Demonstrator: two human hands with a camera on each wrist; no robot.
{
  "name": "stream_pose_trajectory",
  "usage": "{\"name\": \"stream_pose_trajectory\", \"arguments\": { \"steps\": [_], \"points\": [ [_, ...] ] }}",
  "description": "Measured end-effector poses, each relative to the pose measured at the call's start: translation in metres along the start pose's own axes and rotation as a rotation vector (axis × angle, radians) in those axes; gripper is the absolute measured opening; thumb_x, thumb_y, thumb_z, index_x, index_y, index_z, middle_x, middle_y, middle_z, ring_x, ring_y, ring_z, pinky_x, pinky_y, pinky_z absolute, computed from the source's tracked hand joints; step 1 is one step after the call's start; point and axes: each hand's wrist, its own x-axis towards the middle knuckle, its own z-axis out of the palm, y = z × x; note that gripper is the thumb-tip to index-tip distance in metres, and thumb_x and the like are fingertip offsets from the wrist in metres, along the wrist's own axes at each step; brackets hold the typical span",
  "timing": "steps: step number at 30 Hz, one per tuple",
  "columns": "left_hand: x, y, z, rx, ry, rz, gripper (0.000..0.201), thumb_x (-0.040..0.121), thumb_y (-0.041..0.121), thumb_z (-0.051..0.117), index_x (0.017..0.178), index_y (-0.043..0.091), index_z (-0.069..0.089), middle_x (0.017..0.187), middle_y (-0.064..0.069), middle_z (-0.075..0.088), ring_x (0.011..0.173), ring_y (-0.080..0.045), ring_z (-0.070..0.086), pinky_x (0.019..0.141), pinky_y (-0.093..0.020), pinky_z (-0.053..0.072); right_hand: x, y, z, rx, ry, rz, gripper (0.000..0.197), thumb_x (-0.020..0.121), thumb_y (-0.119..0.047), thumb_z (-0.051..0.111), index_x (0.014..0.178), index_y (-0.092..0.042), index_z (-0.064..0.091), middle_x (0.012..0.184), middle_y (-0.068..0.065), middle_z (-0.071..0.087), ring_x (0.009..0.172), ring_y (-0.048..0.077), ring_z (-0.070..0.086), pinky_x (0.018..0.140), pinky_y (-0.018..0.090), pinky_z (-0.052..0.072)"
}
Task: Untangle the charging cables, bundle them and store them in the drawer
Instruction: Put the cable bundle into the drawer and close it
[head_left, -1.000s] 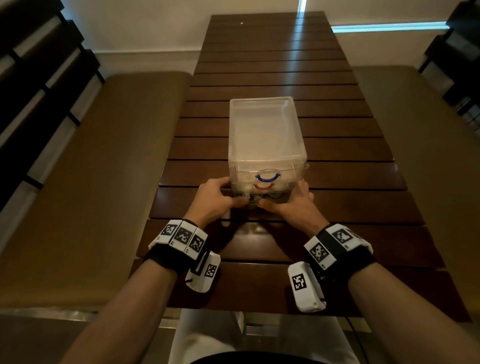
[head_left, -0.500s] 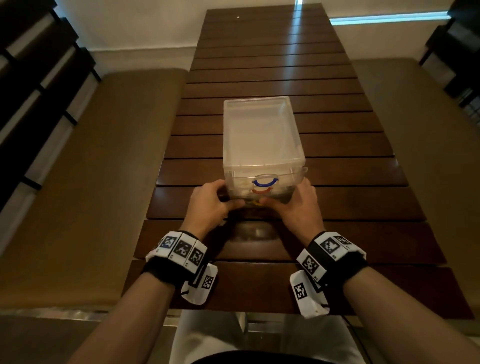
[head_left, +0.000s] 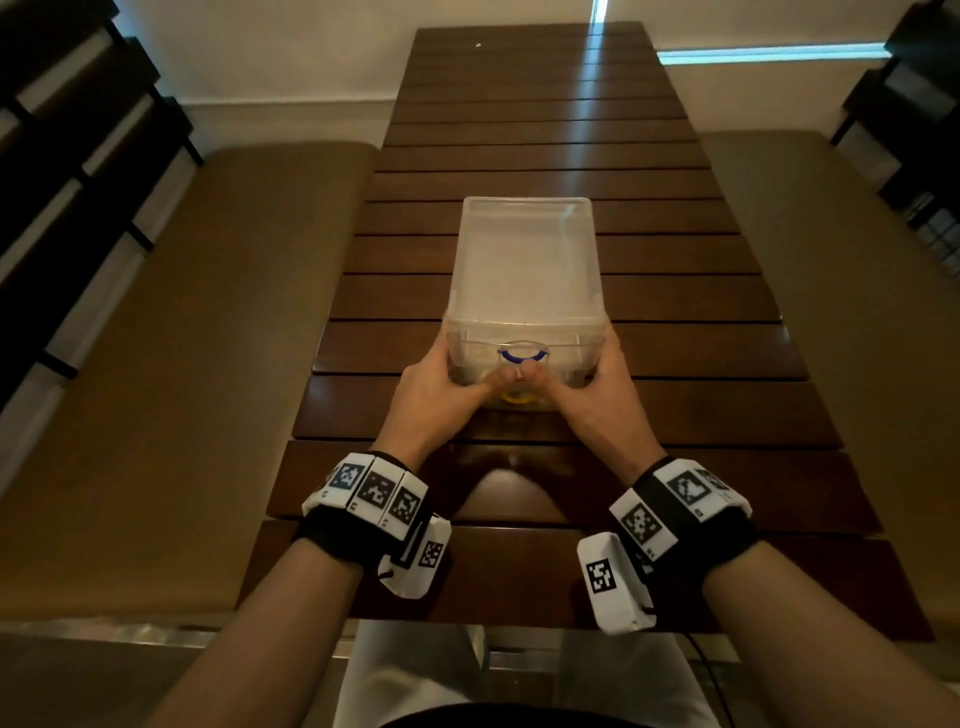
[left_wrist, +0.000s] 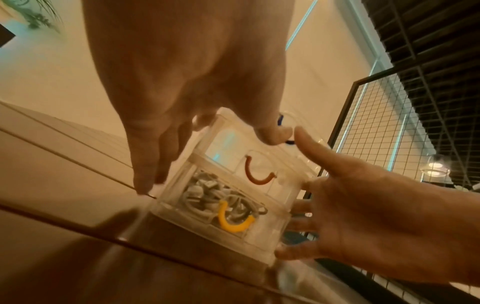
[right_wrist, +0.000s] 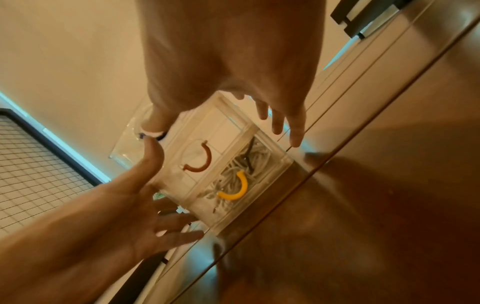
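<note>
Here, one clear drawer unit (head_left: 524, 280), three drawers, two hands; left hand (head_left: 436, 387) and right hand (head_left: 597, 389), fingers straight, flanking it.

Your head camera looks steeply down the slatted table (head_left: 545, 130) from above, while both wrist cameras peer close along the fingers, sharing the clear drawer unit's (left_wrist: 233, 185) front.

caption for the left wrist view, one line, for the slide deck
Both hands, left hand and right hand, steady a clear drawer unit; bundled white cables fill the yellow-handled bottom drawer.
</note>
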Motion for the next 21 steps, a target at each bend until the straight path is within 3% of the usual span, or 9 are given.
{"name": "stream_pose_trajectory", "arguments": {
  "steps": [3,5,6,10,12,14,16,18,21],
  "points": [
    [-0.001,0.007,0.003,-0.149,0.070,0.051,0.088,0.063,0.060,0.078,0.139,0.026,0.049,0.110,0.022,0.067,0.104,0.007,0.062,0.084,-0.013,0.051,-0.018,-0.018,-0.002,0.154,-0.025,-0.081,0.098,0.063,-0.056,0.086,0.144,-0.036,0.035,0.135,-0.009,0.055,0.122,0.005,0.056,0.098,0.028,0.051],
    [-0.001,0.008,0.005,-0.177,0.132,0.078,0.076,0.068,0.055,0.071,0.134,0.020,0.056,0.107,0.018,0.068,0.102,0.004,0.065,0.082,-0.014,0.053,-0.024,-0.024,-0.003,0.171,0.001,-0.103,0.078,0.076,-0.046,0.077,0.143,-0.028,0.041,0.130,-0.013,0.059,0.116,-0.003,0.058,0.090,0.015,0.051],
    [-0.001,0.008,0.006,-0.153,0.163,0.089,0.070,0.070,0.055,0.069,0.129,0.020,0.060,0.103,0.017,0.069,0.099,0.003,0.066,0.082,-0.017,0.055,-0.023,-0.025,-0.003,0.151,0.043,-0.102,0.072,0.080,-0.044,0.074,0.142,-0.025,0.043,0.128,-0.013,0.060,0.114,-0.004,0.058,0.086,0.013,0.051],
    [0.003,0.012,0.009,-0.106,0.203,0.070,0.056,0.071,0.060,0.069,0.117,0.027,0.066,0.095,0.019,0.071,0.095,0.000,0.068,0.086,-0.035,0.059,-0.010,-0.020,-0.007,0.083,0.115,-0.067,0.063,0.082,-0.047,0.072,0.136,-0.026,0.048,0.126,-0.008,0.064,0.116,0.006,0.060,0.093,0.035,0.056],
    [0.004,0.013,0.008,-0.179,0.154,0.027,0.068,0.071,0.065,0.067,0.126,0.025,0.062,0.107,0.014,0.071,0.104,-0.002,0.066,0.093,-0.039,0.056,-0.008,-0.015,-0.007,0.128,0.066,-0.058,0.071,0.082,-0.057,0.070,0.142,-0.028,0.043,0.134,-0.007,0.059,0.123,0.009,0.057,0.098,0.042,0.054],
    [0.000,0.016,0.010,-0.389,0.079,-0.073,0.089,0.071,0.079,0.057,0.140,0.023,0.049,0.127,0.007,0.065,0.118,-0.008,0.061,0.102,-0.043,0.050,-0.012,-0.013,-0.004,0.311,0.030,0.020,0.088,0.079,-0.075,0.059,0.150,-0.032,0.030,0.147,-0.003,0.049,0.132,0.014,0.050,0.105,0.050,0.047],
    [-0.006,0.022,0.015,-0.610,0.039,-0.145,0.078,0.077,0.078,0.042,0.135,0.026,0.049,0.120,0.010,0.068,0.112,-0.007,0.064,0.097,-0.037,0.053,-0.018,-0.016,0.003,0.478,0.005,0.092,0.090,0.079,-0.082,0.048,0.152,-0.035,0.024,0.151,-0.002,0.045,0.133,0.014,0.049,0.108,0.050,0.043],
    [-0.005,0.026,0.022,-0.643,0.060,-0.155,0.069,0.080,0.076,0.038,0.131,0.030,0.050,0.113,0.011,0.071,0.106,-0.007,0.067,0.088,-0.032,0.056,-0.021,-0.021,0.011,0.555,0.008,0.079,0.081,0.085,-0.074,0.045,0.150,-0.029,0.029,0.141,0.001,0.055,0.124,0.016,0.058,0.102,0.043,0.049],
    [0.004,0.029,0.029,-0.586,0.154,-0.171,0.078,0.071,0.088,0.046,0.131,0.038,0.052,0.122,0.006,0.067,0.114,-0.016,0.064,0.098,-0.048,0.050,-0.014,-0.029,0.016,0.640,0.086,0.113,0.074,0.086,-0.066,0.052,0.141,-0.019,0.037,0.127,0.009,0.064,0.110,0.023,0.067,0.094,0.048,0.055]
  ]
}}
